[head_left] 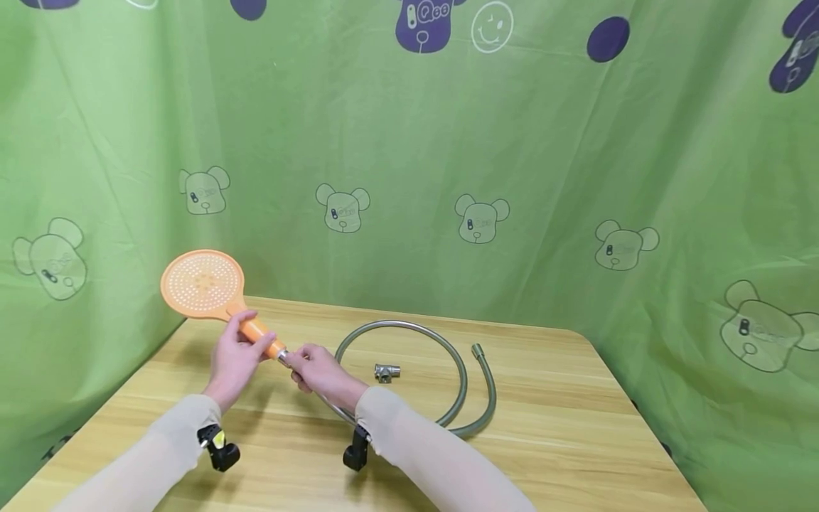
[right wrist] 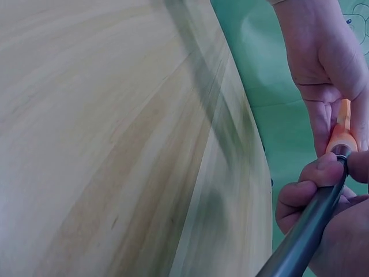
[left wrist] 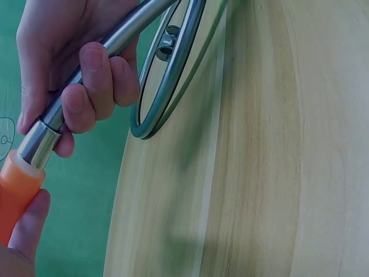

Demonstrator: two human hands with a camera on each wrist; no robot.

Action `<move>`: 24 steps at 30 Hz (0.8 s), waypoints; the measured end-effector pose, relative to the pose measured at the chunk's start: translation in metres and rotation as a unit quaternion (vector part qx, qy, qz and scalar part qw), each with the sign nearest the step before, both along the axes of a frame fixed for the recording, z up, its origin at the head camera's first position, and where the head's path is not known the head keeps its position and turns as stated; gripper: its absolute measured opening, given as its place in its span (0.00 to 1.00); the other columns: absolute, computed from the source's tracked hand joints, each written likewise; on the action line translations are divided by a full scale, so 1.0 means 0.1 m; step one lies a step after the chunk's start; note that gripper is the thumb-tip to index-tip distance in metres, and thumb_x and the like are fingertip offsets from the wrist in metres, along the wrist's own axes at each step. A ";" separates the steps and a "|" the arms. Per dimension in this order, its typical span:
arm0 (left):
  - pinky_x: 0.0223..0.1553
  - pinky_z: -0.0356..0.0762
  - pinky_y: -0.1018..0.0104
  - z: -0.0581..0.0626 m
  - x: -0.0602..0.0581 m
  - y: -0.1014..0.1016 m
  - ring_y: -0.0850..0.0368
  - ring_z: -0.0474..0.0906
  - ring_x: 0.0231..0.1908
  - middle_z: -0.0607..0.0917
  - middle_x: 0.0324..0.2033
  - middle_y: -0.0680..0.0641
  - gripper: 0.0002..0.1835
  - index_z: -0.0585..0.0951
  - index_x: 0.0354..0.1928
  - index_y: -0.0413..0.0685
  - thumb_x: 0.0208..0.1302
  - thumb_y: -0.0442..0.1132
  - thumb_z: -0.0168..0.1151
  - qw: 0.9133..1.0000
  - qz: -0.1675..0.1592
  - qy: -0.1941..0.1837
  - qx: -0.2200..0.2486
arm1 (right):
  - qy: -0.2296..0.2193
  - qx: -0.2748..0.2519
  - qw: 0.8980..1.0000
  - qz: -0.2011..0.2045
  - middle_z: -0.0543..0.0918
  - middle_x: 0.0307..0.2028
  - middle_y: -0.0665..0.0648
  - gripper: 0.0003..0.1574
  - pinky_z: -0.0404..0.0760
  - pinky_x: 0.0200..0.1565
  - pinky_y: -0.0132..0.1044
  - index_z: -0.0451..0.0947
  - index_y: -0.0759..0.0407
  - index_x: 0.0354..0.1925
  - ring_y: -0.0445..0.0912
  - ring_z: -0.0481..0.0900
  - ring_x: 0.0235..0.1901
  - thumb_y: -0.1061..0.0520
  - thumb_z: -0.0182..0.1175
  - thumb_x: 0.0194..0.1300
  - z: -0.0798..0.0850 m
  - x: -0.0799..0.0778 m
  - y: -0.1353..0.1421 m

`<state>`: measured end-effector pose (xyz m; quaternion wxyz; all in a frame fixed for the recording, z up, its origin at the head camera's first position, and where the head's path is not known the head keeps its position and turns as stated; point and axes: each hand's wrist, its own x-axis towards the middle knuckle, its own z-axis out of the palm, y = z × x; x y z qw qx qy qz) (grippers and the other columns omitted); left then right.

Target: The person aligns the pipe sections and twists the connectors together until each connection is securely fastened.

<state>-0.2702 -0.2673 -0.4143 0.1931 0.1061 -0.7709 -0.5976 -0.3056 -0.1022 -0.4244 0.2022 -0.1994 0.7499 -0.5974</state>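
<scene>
1. Here's the person at the wooden table (head_left: 550, 405), and my marker is the small T-shaped fitting (head_left: 387, 372) lying on it; everything gets placed from there.
2. To the person's left of the fitting, up goes the orange shower head (head_left: 203, 283), held clear of the wood, its perforated disc tilted away beyond the handle.
3. The left hand (head_left: 233, 355), also left of the fitting, has its fingers and thumb wrapped about that orange handle.
4. Nearer the fitting, on that same side, the right hand (head_left: 323, 373) grips the grey metal hose (head_left: 465, 384) close to one end, fingers curled round it.
5. And look, a silver collar (left wrist: 39, 144) sits between handle and hose, left of the fitting (how tightly it's seated, I can't tell).
6. The hose loops around the fitting, and its free end (head_left: 477, 350) points up to the right of it.
7. Beyond the fitting hangs a green curtain (head_left: 544, 142) printed with bear heads!
</scene>
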 end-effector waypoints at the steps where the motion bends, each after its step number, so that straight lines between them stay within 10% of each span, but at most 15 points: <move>1: 0.42 0.86 0.72 0.00 0.00 0.00 0.58 0.81 0.38 0.75 0.51 0.35 0.35 0.63 0.73 0.49 0.68 0.38 0.66 1.000 0.000 0.000 -0.001 | -0.005 -0.002 1.000 0.001 0.73 0.18 0.51 0.17 0.63 0.21 0.31 0.77 0.63 0.37 0.41 0.65 0.16 0.51 0.53 0.77 0.00 0.00 0.00; 24: 0.42 0.86 0.72 0.02 0.01 0.02 0.59 0.81 0.39 0.75 0.52 0.34 0.35 0.62 0.74 0.47 0.68 0.37 0.65 1.000 -0.007 0.006 0.003 | -0.014 -0.022 1.000 -0.001 0.72 0.18 0.51 0.18 0.61 0.19 0.30 0.76 0.64 0.42 0.40 0.63 0.16 0.48 0.55 0.76 -0.01 -0.01 -0.01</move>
